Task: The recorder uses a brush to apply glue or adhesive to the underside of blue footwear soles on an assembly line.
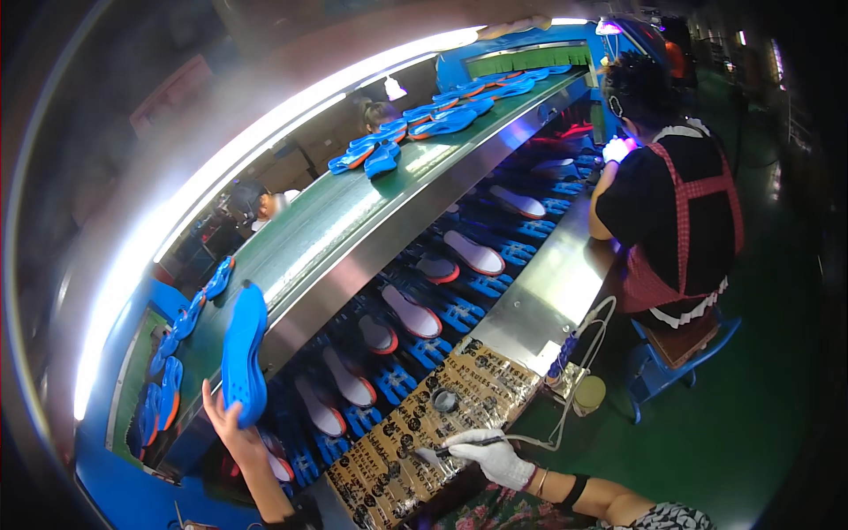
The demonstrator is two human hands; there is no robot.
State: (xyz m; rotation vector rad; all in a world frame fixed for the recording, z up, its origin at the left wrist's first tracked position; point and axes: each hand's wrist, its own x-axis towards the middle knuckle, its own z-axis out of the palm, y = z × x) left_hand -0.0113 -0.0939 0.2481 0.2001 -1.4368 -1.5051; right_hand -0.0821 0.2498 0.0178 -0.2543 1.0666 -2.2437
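Observation:
My bare left hand (231,435) holds a blue shoe sole (245,349) by its lower end, tilted nearly upright in front of the upper conveyor belt. My right hand (495,459), in a white glove, is closed around a thin dark-handled brush (470,444). The brush's pale flat tip points left, just over the cardboard-covered ledge (397,481). A thin clear hose (561,428) runs from near the brush handle off to the right. A small grey cup (444,400) stands on the cardboard, ahead of my right hand.
Blue soles with orange edges (455,120) lie along the green upper belt (327,234). Beneath, pale-lined soles with orange rims (411,312) sit on a lower rack. A co-worker in a red checked apron (698,199) sits at the right. A yellowish round container (590,391) stands beside the hose.

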